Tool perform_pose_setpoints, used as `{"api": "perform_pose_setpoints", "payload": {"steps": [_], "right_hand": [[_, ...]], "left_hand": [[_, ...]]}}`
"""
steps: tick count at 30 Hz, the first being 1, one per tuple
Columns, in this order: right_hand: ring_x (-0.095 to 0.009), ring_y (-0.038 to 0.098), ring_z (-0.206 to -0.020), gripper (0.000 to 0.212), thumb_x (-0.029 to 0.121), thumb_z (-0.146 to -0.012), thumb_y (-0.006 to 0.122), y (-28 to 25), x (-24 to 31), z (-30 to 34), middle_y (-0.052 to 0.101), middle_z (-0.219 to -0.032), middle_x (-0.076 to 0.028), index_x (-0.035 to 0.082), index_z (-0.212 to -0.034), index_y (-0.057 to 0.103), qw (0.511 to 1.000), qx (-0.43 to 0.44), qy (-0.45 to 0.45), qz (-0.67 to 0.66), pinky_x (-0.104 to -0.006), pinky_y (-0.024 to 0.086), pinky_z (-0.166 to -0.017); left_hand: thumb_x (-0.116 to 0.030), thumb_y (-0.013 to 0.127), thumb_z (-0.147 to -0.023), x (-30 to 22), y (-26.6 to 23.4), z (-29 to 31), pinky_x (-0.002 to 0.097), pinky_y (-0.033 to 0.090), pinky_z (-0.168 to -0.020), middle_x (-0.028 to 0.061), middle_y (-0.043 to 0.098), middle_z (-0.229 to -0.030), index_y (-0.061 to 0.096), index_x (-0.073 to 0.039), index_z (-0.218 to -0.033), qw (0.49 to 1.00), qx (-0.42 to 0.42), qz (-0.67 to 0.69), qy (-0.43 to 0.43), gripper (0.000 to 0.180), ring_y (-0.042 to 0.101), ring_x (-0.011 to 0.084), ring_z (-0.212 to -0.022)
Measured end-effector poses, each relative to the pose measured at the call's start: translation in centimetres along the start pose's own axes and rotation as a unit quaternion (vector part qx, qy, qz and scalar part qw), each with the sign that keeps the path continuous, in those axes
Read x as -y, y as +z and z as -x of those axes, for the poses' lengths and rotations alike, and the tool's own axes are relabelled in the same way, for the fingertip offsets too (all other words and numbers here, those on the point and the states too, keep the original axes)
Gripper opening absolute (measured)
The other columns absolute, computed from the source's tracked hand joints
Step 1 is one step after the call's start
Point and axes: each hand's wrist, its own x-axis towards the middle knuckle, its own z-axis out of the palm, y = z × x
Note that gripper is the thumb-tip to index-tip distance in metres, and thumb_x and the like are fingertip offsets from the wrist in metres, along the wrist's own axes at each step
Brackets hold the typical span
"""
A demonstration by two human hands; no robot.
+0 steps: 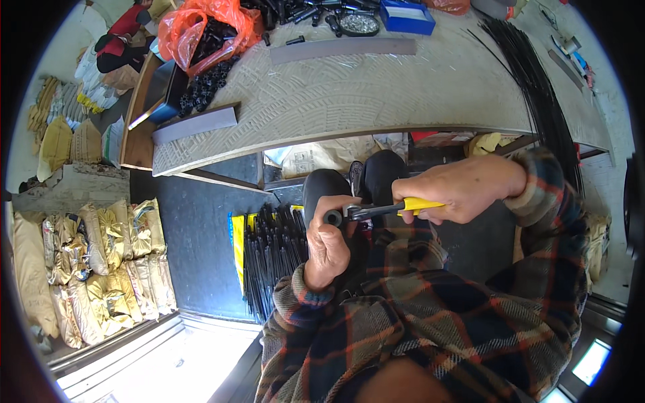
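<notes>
My left hand [325,248] is closed around a black tubular part [332,217], whose round hollow end faces up between thumb and fingers. My right hand [470,187] grips the yellow handles of a pair of pliers [379,211]. The dark jaws of the pliers reach left to the tubular part, right beside my left fingertips; whether they bite on it or on something small there I cannot tell. Both hands are above my lap, just in front of the table edge. Most of the tubular part is hidden inside my left hand.
A worktable [376,91] carries an orange plastic bag [232,23] of black parts, a blue box [408,17] and a bundle of long black rods [537,87]. More black rods [269,258] stand left of my knees. Filled sacks [111,262] line the left; another person [127,33] sits far left.
</notes>
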Motion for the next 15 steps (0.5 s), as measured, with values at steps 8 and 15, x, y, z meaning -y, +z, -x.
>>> {"api": "perform_pose_setpoints", "payload": {"steps": [8,15], "right_hand": [[-0.024,0.054,-0.09,0.03,0.03,-0.081,0.058,-2.6,-11.2,1.0,0.048,-0.094,-0.007,0.009,-0.098,0.046,0.802,-0.373,0.181,0.43,-0.0374,0.045,-0.068],[-0.028,0.048,-0.104,0.047,0.036,-0.077,0.061,-4.0,-17.2,9.1,0.046,-0.115,-0.011,0.006,-0.11,0.047,0.699,-0.525,0.179,0.452,-0.0397,0.04,-0.085]], "left_hand": [[-0.034,0.035,-0.094,-0.1,-8.4,1.1,0.0178,0.035,-0.043,0.0031,0.048,-0.066,0.052,0.0,-0.104,0.909,-0.4,-0.07,0.096,0.039,0.044,0.008,-0.051],[-0.034,0.042,-0.09,-7.5,-15.0,5.1,0.0198,0.027,-0.033,-0.0038,0.036,-0.057,0.037,0.007,-0.123,0.73,-0.405,-0.482,0.265,0.054,0.035,0.0063,-0.042]]}}
